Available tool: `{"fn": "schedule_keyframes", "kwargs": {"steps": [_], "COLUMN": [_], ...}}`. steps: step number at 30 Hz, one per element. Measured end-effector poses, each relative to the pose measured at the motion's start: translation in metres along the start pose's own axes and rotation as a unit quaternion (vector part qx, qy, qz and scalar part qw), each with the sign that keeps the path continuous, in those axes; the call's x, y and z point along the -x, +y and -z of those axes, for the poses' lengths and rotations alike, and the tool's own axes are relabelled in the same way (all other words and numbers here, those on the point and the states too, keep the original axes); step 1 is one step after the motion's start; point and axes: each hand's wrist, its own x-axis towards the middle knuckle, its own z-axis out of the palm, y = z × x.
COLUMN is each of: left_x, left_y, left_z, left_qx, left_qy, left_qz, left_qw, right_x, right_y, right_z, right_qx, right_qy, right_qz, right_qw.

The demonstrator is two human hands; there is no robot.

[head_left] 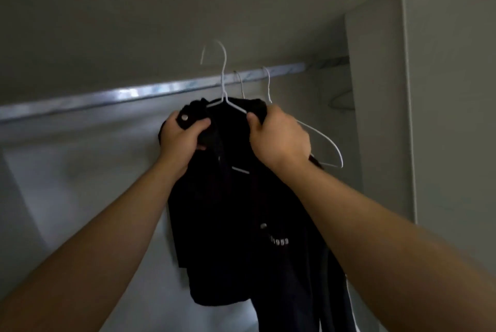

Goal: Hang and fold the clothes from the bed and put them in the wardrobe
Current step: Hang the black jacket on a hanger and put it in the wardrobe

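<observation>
Now hanging, not folding: holds up a limp black fabric garment with small white lettering (236, 211) on a thin white wire hanger (223, 79), inside the wardrobe, in front of the shiny metal rail (128, 95). Clamps the left grip (185, 134) round one bunched shoulder; pinches the other shoulder and hanger arm with the right grip (279, 135). Seemingly calls next for carrying the raised hook over the rail, lowering it, then letting go. Looks dark, crumpled at the collar, with a silver snap by the left thumb.
</observation>
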Motion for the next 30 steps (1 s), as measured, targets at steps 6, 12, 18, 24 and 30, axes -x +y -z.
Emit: {"fn": "schedule_keyframes", "kwargs": {"steps": [6, 12, 18, 24, 30], "left_x": [0.013, 0.001, -0.001, 0.005, 0.012], "left_y": [-0.017, -0.008, -0.019, -0.045, -0.057], "left_z": [0.006, 0.044, 0.059, 0.069, 0.071], "left_qx": [0.057, 0.101, 0.104, 0.003, -0.165], "left_qy": [-0.057, -0.035, -0.041, 0.008, 0.048], "left_qz": [0.061, 0.1, 0.132, 0.134, 0.019], "left_qw": [0.995, 0.989, 0.985, 0.991, 0.985], "right_x": [-0.01, -0.019, -0.027, -0.014, -0.01], "right_y": [-0.003, -0.032, -0.047, -0.039, -0.023], "right_z": [-0.013, -0.024, -0.038, -0.064, -0.062], "right_qx": [-0.009, 0.023, 0.015, 0.038, 0.077], "right_qy": [-0.032, -0.045, -0.081, -0.129, -0.141], "right_qz": [0.029, 0.03, 0.026, 0.031, 0.093], "right_qw": [0.999, 0.998, 0.996, 0.99, 0.983]}}
